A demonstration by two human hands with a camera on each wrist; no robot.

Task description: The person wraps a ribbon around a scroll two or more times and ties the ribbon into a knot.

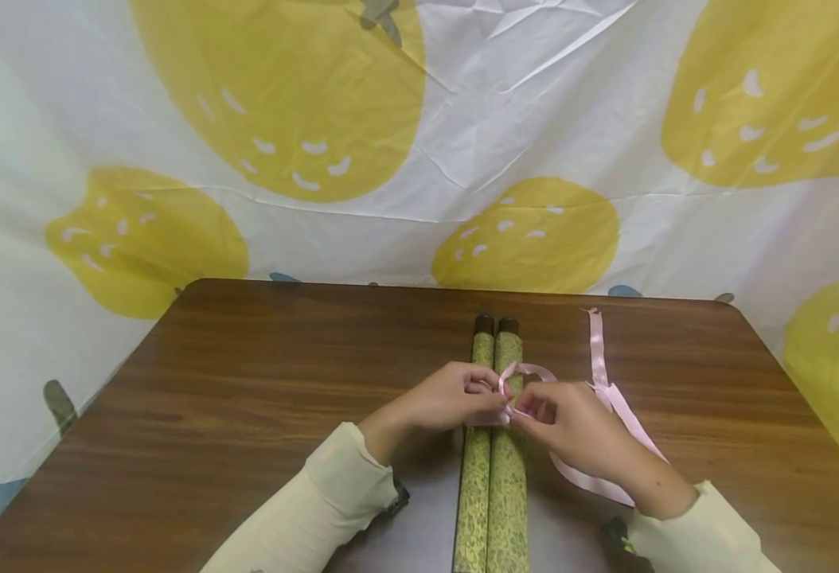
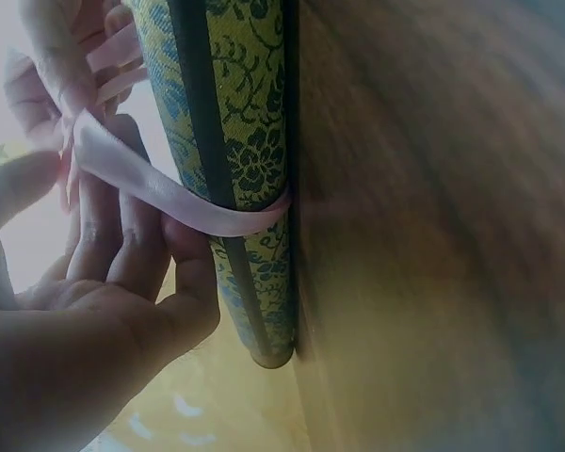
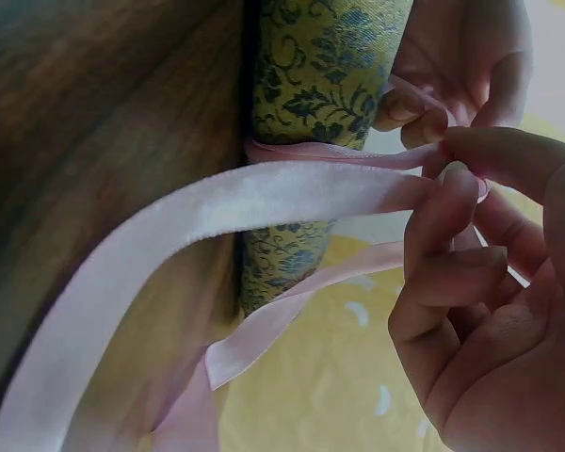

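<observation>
Two brocade-covered rolls (image 1: pixel 508 501), yellow-green with a dark floral pattern and dark end caps, lie side by side lengthwise on the table. A pink satin ribbon (image 2: pixel 193 209) passes around them below the capped far ends. Over the rolls, my left hand (image 1: pixel 444 398) holds the ribbon where it comes up from the left side. My right hand (image 1: pixel 580 426) pinches it between thumb and fingertips, close against the left fingers. A small loop of ribbon (image 1: pixel 534 368) rises between both hands. The fingers partly hide the crossing of the strands.
A long loose length of ribbon (image 1: pixel 629 418) trails over the brown wooden table (image 1: pixel 262 382) to the right of the rolls, one end reaching toward the back edge. Behind the table hangs a white cloth (image 1: pixel 455 103) printed with yellow fruit.
</observation>
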